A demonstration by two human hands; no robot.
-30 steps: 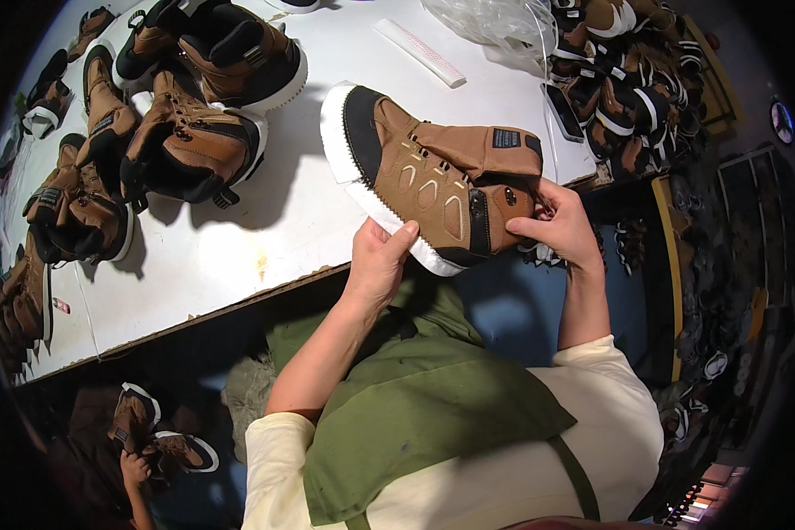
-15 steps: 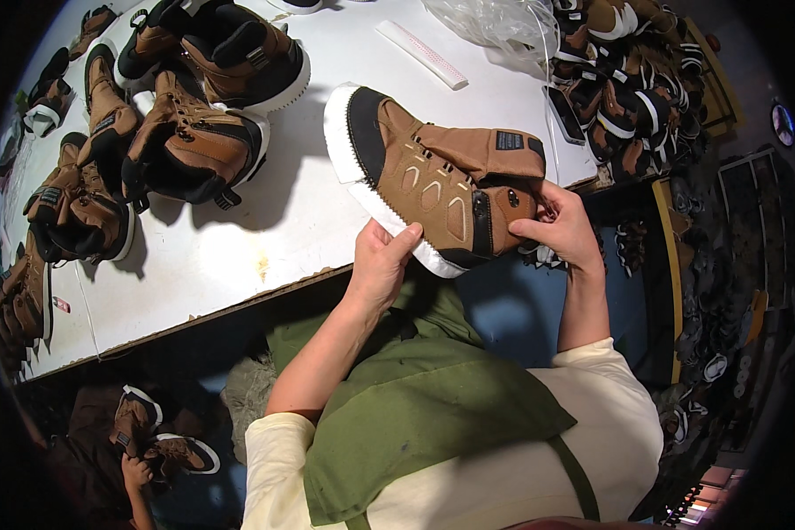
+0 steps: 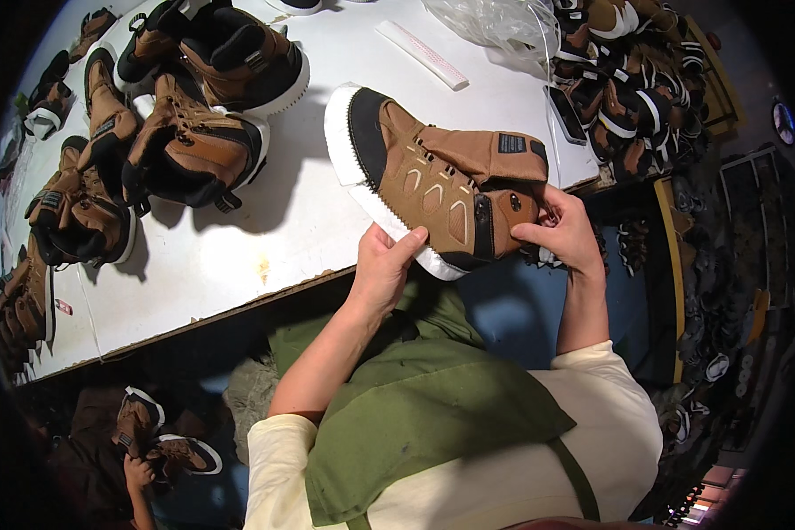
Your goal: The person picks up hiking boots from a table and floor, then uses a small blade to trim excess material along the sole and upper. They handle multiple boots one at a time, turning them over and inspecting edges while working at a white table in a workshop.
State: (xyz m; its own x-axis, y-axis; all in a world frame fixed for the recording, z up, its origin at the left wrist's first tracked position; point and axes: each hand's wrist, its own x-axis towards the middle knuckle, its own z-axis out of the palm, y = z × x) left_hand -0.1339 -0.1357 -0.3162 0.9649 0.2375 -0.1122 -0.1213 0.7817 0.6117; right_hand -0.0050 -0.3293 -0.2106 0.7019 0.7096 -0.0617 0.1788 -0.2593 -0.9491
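A brown and black boot upper [image 3: 446,177] with a white band along its lower edge lies tilted on its side in my hands, over the table's front edge. Its toe points to the far left, its opening to the right. My left hand [image 3: 387,265] grips the white edge near the heel, thumb on top. At the collar, my right hand [image 3: 564,231] pinches the back, with the thumb outside and the fingers partly hidden inside the opening. The tongue, bearing a dark label, stands out beyond the collar.
Several similar boots [image 3: 190,146] crowd the left of the white table [image 3: 194,283]. A white strip [image 3: 422,55], a clear plastic bag [image 3: 495,22] and a phone [image 3: 565,115] lie farther back. More shoes [image 3: 632,110] are heaped at right. At lower left, another person's hand [image 3: 138,473] holds shoes.
Almost nothing differs. The boot and both my hands have shifted very slightly, with the same hold kept.
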